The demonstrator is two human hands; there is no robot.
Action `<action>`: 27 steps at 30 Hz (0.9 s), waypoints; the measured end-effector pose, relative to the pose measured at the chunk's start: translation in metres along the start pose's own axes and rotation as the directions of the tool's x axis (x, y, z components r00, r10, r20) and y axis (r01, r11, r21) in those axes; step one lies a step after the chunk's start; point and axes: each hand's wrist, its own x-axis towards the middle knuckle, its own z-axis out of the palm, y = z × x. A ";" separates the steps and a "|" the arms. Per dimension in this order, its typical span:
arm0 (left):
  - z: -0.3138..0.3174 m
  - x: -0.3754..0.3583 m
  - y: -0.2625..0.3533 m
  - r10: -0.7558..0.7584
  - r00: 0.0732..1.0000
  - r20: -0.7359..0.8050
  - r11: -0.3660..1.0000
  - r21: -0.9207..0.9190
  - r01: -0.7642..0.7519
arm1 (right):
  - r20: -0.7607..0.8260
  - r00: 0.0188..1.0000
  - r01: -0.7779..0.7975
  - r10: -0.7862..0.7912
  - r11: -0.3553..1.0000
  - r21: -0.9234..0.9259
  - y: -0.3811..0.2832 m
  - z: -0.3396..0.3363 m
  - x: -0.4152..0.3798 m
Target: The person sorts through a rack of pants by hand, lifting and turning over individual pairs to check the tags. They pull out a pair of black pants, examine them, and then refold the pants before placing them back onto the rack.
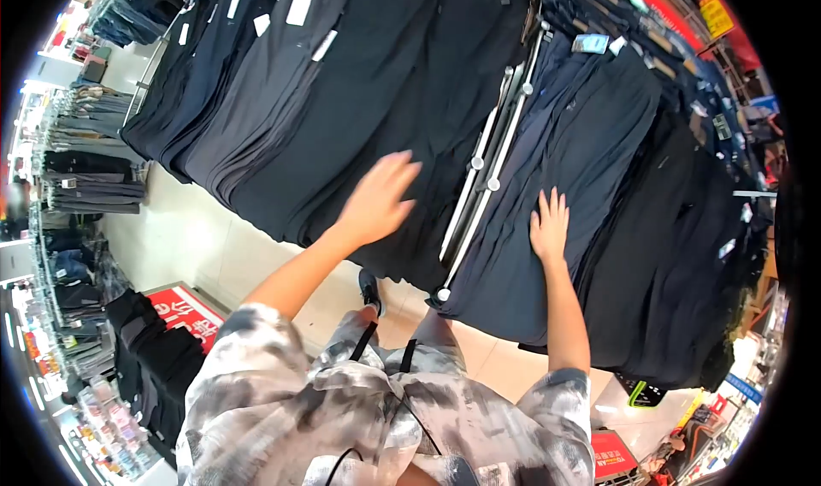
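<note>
Dark trousers hang in two dense rows in front of me, parted by white metal rack posts (492, 182). My left hand (378, 199) is over the lower part of the black trousers (376, 101) left of the posts, fingers apart and holding nothing; whether it touches the cloth is hard to tell. On the navy trousers (573, 135) right of the posts, my right hand (550, 227) lies flat with its fingers spread. Grey trousers (265, 101) with white tags hang farther left.
Black trousers (658, 255) hang at the right. A red sign (184, 315) and a pile of black clothes (154, 349) are at the lower left. Folded trousers line shelves (94, 178) at the far left. Pale floor tiles (205, 238) show below the rack.
</note>
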 end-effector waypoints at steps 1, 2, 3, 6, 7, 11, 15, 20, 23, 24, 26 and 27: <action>-0.025 -0.047 -0.019 -0.119 0.988 -0.099 0.993 0.002 0.120 | 0.033 0.999 -0.040 0.039 0.998 0.047 -0.001 0.003 -0.012; -0.044 -0.100 -0.037 -0.259 0.950 -0.174 0.965 -0.011 0.261 | 0.071 0.994 -0.085 0.079 0.992 0.097 -0.005 0.006 -0.029; -0.061 -0.155 -0.056 -0.393 0.889 -0.234 0.918 -0.050 0.393 | 0.122 0.980 -0.174 0.154 0.969 0.173 -0.014 0.007 -0.044; -0.066 -0.341 -0.122 -0.837 0.482 -0.259 0.545 -0.465 0.697 | 0.222 0.930 -0.350 0.294 0.893 0.283 -0.051 0.007 -0.091; -0.071 -0.393 -0.127 -0.889 0.395 -0.233 0.458 -0.441 0.772 | 0.202 0.925 -0.363 0.321 0.905 0.223 -0.073 -0.001 -0.104; 0.013 -0.600 -0.134 -0.955 -0.036 0.296 -0.253 -0.741 0.622 | 0.144 0.911 -0.411 0.386 0.873 0.261 -0.123 -0.021 -0.120; 0.091 -0.658 -0.048 -0.604 -0.219 0.767 -0.794 -0.556 0.245 | 0.015 0.952 -0.297 0.307 0.904 0.306 -0.141 -0.018 -0.119; 0.107 -0.658 -0.037 -0.627 -0.161 0.762 -0.743 -0.523 0.418 | 0.000 0.947 -0.306 0.320 0.904 0.299 -0.153 -0.041 -0.116; 0.101 -0.645 -0.057 -0.693 -0.113 0.712 -0.657 -0.560 0.505 | -0.014 0.950 -0.293 0.312 0.904 0.311 -0.154 -0.052 -0.107; 0.098 -0.640 -0.066 -0.717 -0.098 0.690 -0.625 -0.573 0.531 | -0.012 0.950 -0.294 0.313 0.903 0.313 -0.157 -0.057 -0.103; 0.090 -0.627 -0.083 -0.750 -0.072 0.658 -0.572 -0.590 0.570 | -0.008 0.947 -0.300 0.320 0.898 0.322 -0.164 -0.064 -0.096; 0.086 -0.620 -0.092 -0.763 -0.060 0.644 -0.549 -0.595 0.587 | -0.018 0.951 -0.288 0.308 0.907 0.307 -0.167 -0.066 -0.092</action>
